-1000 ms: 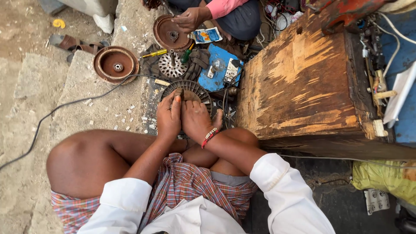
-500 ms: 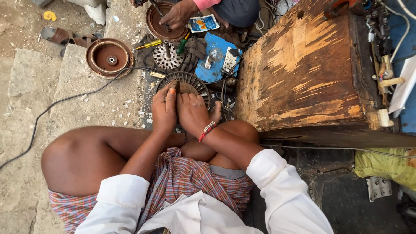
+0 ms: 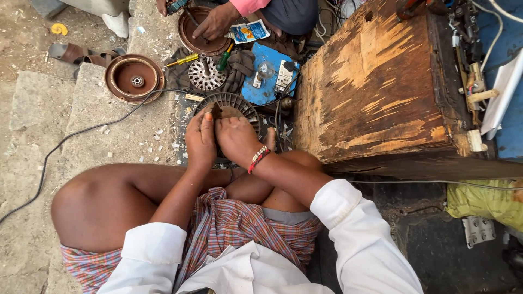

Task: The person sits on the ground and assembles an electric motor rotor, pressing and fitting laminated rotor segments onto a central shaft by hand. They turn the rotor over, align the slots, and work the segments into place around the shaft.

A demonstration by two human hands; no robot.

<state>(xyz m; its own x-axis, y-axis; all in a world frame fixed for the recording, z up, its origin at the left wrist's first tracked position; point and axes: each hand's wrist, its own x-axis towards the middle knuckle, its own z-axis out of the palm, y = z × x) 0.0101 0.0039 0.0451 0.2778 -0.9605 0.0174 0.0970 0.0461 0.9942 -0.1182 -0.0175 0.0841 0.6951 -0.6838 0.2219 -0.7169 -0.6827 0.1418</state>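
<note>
I sit on the ground with my knees apart. Both my hands rest on a round slotted metal motor core [image 3: 235, 103] lying in front of me. My left hand [image 3: 200, 139] pinches a small dark piece at the core's inner edge. My right hand [image 3: 237, 139], with a red and white bead bracelet at the wrist, presses beside it on the same spot. The part of the core under my hands is hidden.
A worn wooden box [image 3: 376, 87] stands close on the right. A round brown cover [image 3: 134, 77] lies at left, a ribbed rotor [image 3: 207, 73] and a blue switch board [image 3: 268, 76] beyond. Another person's hand [image 3: 213, 23] works on a brown dish at the top. A black cable [image 3: 81, 133] crosses the concrete.
The view has shifted a little so everything sits slightly lower. My hands stay on the core; the fingers have shifted slightly. The other person's hand has moved over the brown dish.
</note>
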